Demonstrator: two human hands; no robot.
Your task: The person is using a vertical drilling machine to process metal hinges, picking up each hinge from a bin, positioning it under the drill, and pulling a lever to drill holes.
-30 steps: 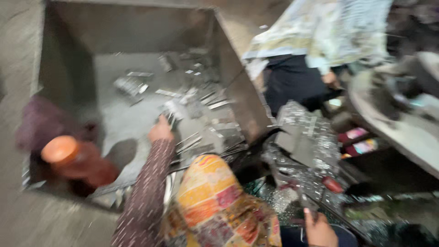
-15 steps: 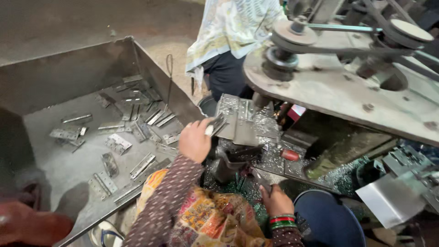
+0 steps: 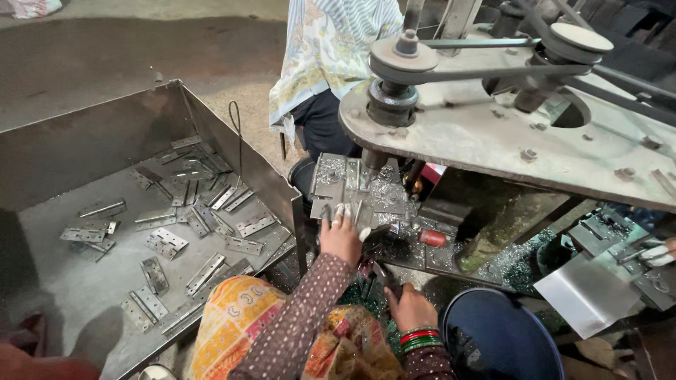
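Reaching forward, my left hand (image 3: pixel 341 238) now rests on the near edge of the metal work plate (image 3: pixel 355 184) under the machine, fingers spread flat among the shavings and not closed around anything. A moment back that same hand was over in the tray (image 3: pixel 105 141) on my left, down among the hinges (image 3: pixel 165 243); then it swung across towards the plate, and now it has landed there. So the hand has gone from the heap of loose parts to the working spot beneath the spindle (image 3: pixel 391 102).

Whether a hinge came along with it I cannot tell: flat pieces lie on the plate just ahead of my fingertips, but none sits clearly under my palm.

My right hand (image 3: pixel 410 307), bangles at the wrist, is low and close to my lap, curled around the dark handle (image 3: pixel 380 271) that rises towards the plate. It has stayed about there while the left travelled.

Hinges are scattered over the tray floor, well apart from both hands. A red-tipped tool (image 3: pixel 432 238) lies just right of the plate. Across the machine stands another person (image 3: pixel 331 63), and someone's fingers (image 3: pixel 658 253) show at the far right edge.
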